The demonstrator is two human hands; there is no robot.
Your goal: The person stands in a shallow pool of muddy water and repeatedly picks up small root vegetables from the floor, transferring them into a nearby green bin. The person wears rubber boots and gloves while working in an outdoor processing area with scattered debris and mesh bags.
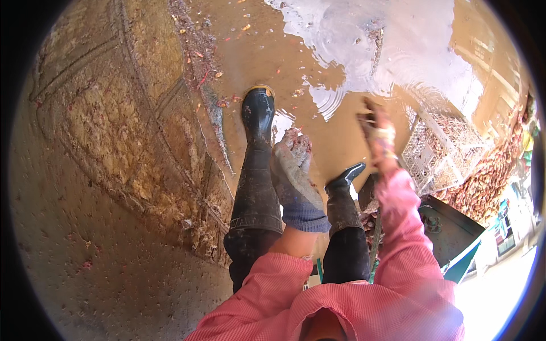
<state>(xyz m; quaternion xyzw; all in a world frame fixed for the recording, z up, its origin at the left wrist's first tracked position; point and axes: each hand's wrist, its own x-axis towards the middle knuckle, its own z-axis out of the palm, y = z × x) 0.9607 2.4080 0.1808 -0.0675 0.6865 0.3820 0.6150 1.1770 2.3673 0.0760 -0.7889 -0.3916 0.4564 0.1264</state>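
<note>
My left hand (296,164) wears a grey work glove with a blue knit cuff, its fingers curled and smeared with pinkish dirt. It hangs between two black rubber boots, close to the left boot (258,115); whether anything is inside the fingers is hidden. To the right, my right hand (379,130) reaches out over muddy water (341,145), blurred by motion, in a soiled pale glove. Dark shapes at its fingertips are too smeared to tell as fingers or a held thing. A white lattice plastic crate (448,149) lies tilted just right of that hand.
Right of the crate spreads a heap of reddish-brown pieces (486,183). A dark green metal tray or bin (452,230) stands near my right arm. On the left, a wet, dirt-caked surface with raised ridges (123,140) borders the puddle. The right boot (345,177) stands in water.
</note>
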